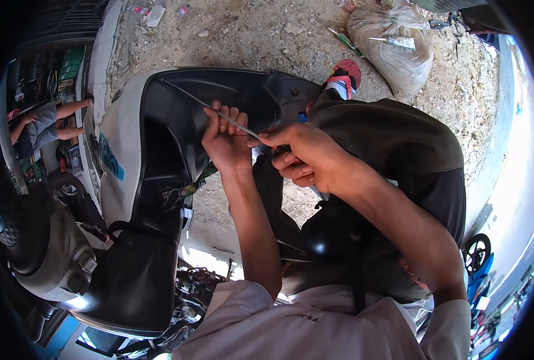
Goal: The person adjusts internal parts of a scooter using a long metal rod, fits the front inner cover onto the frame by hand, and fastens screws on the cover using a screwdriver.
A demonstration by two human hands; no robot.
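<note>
A long thin screwdriver (pixel 186 93) slants across the upper middle, its far tip near the inner edge of a scooter's black plastic leg shield (pixel 219 90). My right hand (pixel 309 153) is closed round its handle, which the fingers mostly hide, with the index finger stretched along the shaft. Palm up, my left hand (pixel 228 144) has its fingers curled against the middle of the shaft, steadying it. Whether the tip touches a screw is too small to tell. The scooter's white front panel (pixel 120 171) with a blue mark lies left of the black plastic.
A filled sack (pixel 390 54) sits on the gravelly ground at the far right, with a tube (pixel 399 42) on it. My sandalled foot (pixel 343 78) is beside the scooter. A person (pixel 45 123) is at the left, and parked motorbikes (pixel 480 264) stand at the right.
</note>
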